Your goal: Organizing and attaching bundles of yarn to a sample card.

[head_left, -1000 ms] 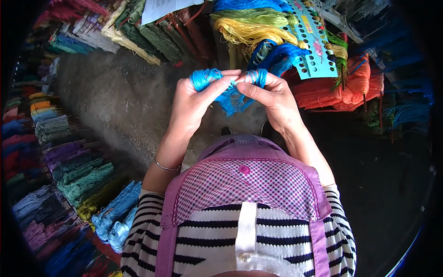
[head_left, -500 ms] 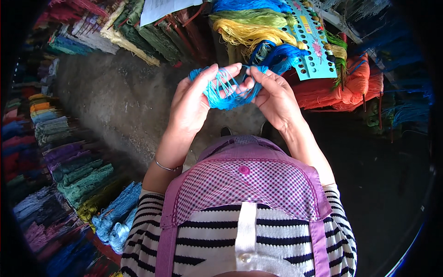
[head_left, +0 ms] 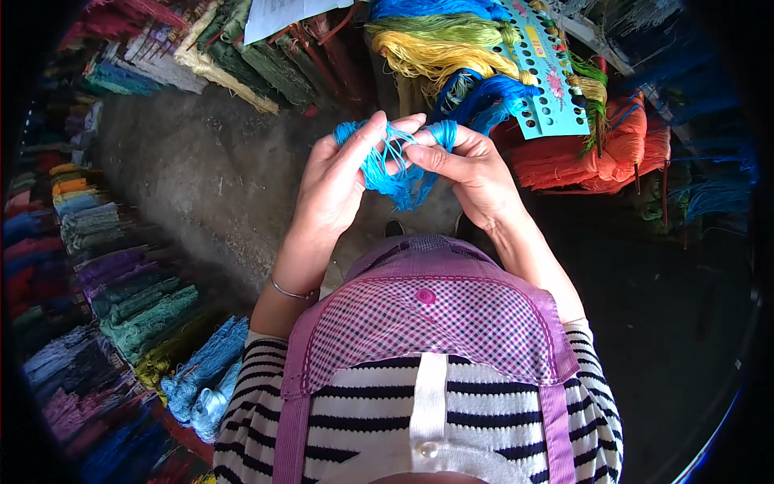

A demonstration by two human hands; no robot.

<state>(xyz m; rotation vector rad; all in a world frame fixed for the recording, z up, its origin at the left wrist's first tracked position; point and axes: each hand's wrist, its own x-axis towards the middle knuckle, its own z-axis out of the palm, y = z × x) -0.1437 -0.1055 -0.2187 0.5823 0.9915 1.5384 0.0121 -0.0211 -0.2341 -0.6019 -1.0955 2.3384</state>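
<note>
Both of my hands are raised in front of my chest with a small skein of bright blue thread (head_left: 397,168) stretched between them. My left hand (head_left: 339,181) has the thread looped over its fingers, and the strands spread out across its fingertips. My right hand (head_left: 472,173) pinches the other end of the skein between thumb and fingers. A loose tuft of the blue thread hangs down between the two hands. A thin bangle (head_left: 290,292) sits on my left wrist. My purple checked cap brim (head_left: 427,319) fills the lower middle.
Rows of thread bundles in many colours (head_left: 121,306) line the left side on the concrete floor (head_left: 201,177). Ahead lie yellow (head_left: 435,56), blue and orange skeins (head_left: 597,153) and a turquoise card with punched holes (head_left: 548,73). Green bundles (head_left: 266,56) lie at the back.
The hands have parted slightly and the blue skein, earlier bunched at the fingertips, is now spread into separate strands over my left fingers.
</note>
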